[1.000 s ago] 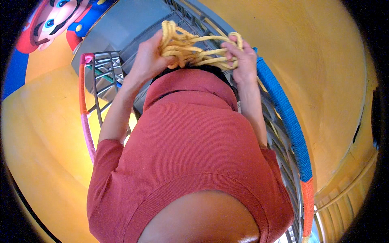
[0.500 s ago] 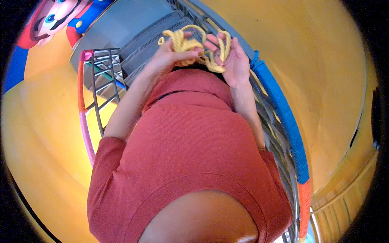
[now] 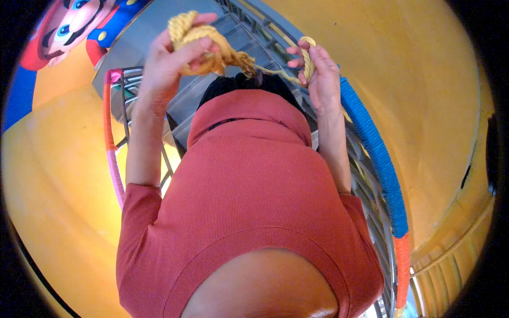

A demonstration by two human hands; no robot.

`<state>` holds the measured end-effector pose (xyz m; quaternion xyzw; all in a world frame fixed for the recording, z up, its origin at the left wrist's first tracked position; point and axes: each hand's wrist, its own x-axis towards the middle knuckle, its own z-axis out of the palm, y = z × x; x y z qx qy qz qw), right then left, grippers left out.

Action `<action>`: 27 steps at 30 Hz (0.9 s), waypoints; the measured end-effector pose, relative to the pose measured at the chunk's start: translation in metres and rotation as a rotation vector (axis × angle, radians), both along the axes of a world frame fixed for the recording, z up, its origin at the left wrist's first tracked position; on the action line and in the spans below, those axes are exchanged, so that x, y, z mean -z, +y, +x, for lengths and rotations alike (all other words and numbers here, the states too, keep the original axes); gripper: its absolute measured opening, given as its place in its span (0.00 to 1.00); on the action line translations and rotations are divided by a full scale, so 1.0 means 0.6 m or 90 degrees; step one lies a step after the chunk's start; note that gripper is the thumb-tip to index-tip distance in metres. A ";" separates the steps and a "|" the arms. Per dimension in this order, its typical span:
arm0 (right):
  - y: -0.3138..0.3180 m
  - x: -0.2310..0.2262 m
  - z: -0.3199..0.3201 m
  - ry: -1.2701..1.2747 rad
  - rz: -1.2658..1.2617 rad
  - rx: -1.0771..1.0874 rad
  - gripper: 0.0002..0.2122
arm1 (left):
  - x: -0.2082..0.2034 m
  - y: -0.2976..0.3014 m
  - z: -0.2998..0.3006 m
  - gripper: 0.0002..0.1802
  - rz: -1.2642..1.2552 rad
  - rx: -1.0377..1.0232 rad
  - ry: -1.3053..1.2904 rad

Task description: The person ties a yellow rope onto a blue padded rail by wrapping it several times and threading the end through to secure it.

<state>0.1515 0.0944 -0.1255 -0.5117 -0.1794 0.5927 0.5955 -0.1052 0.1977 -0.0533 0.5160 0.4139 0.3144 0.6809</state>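
A bundle of thick yellow yarn (image 3: 225, 55) is gripped in my left hand (image 3: 177, 58), with the thumb laid across it. From the bundle a single strand (image 3: 277, 71) runs to the right, slightly slack. Its far end forms a small twisted loop (image 3: 308, 62), which my right hand (image 3: 322, 74) pinches between thumb and fingers. Both hands are raised in front of my waist, well apart. A tangled knot of strands hangs at the bundle's right side, nearest the dark cloth at my waist.
Stairs (image 3: 183, 108) lie below my hands. A railing wrapped in blue cord (image 3: 379, 153), orange lower down, curves along my right. On the left stands another railing wrapped in orange and pink (image 3: 110, 127). Yellow walls (image 3: 435, 106) enclose both sides, with a painted cartoon figure (image 3: 71, 32) at upper left.
My hands have spread apart: the left moved up and left with the bundle, the right slightly right with the loop. A strand now stretches between them.
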 end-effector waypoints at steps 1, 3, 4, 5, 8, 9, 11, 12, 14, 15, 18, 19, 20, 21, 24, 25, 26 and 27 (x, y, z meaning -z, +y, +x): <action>-0.001 0.001 0.000 -0.022 -0.014 0.003 0.11 | -0.015 0.008 -0.006 0.22 0.019 -0.013 -0.004; -0.004 0.014 0.004 -0.091 -0.033 -0.019 0.10 | -0.055 0.018 0.001 0.24 0.055 -0.087 0.003; -0.006 0.023 0.009 -0.128 -0.044 -0.028 0.10 | -0.078 0.020 0.013 0.27 0.071 -0.147 0.010; -0.008 0.032 0.012 -0.160 -0.047 -0.033 0.10 | -0.088 0.022 0.023 0.30 0.087 -0.207 0.016; -0.002 0.054 0.010 -0.246 -0.056 -0.079 0.10 | -0.125 0.062 -0.042 0.13 0.112 -0.094 -0.116; 0.000 0.064 0.009 -0.273 -0.064 -0.098 0.10 | -0.147 0.065 -0.044 0.13 0.125 -0.094 -0.108; 0.003 0.076 0.009 -0.315 -0.067 -0.116 0.11 | -0.178 0.081 -0.071 0.15 0.114 -0.057 -0.121; 0.004 0.081 0.009 -0.329 -0.060 -0.119 0.12 | -0.194 0.091 -0.089 0.15 0.094 -0.033 -0.128; 0.009 0.084 0.012 -0.406 -0.059 -0.126 0.12 | -0.218 0.102 -0.105 0.18 0.087 -0.039 -0.116; 0.012 0.079 0.016 -0.469 -0.063 -0.133 0.12 | -0.231 0.105 -0.106 0.19 0.107 -0.060 -0.105; 0.022 0.102 0.028 -0.535 -0.015 -0.035 0.11 | -0.251 0.114 -0.116 0.22 0.143 -0.028 -0.120; 0.024 0.099 0.035 -0.547 -0.020 -0.014 0.11 | -0.254 0.120 -0.127 0.23 0.114 0.018 -0.152; 0.027 0.098 0.040 -0.559 -0.026 0.007 0.12 | -0.252 0.123 -0.130 0.23 0.113 -0.027 -0.159; 0.035 0.096 0.036 -0.409 0.014 0.075 0.11 | -0.251 0.120 -0.126 0.24 0.111 -0.072 -0.166; 0.035 0.057 0.062 -0.228 -0.059 0.054 0.10 | -0.232 0.120 -0.106 0.24 0.100 -0.198 -0.195; 0.039 0.039 0.063 -0.183 -0.059 0.060 0.11 | -0.216 0.142 -0.131 0.23 0.044 -0.059 -0.262; 0.042 0.031 0.067 -0.179 -0.051 0.046 0.12 | -0.191 0.156 -0.151 0.24 0.060 -0.100 -0.197; 0.040 0.026 0.077 -0.181 -0.046 0.034 0.13 | -0.165 0.165 -0.150 0.25 0.066 -0.138 -0.135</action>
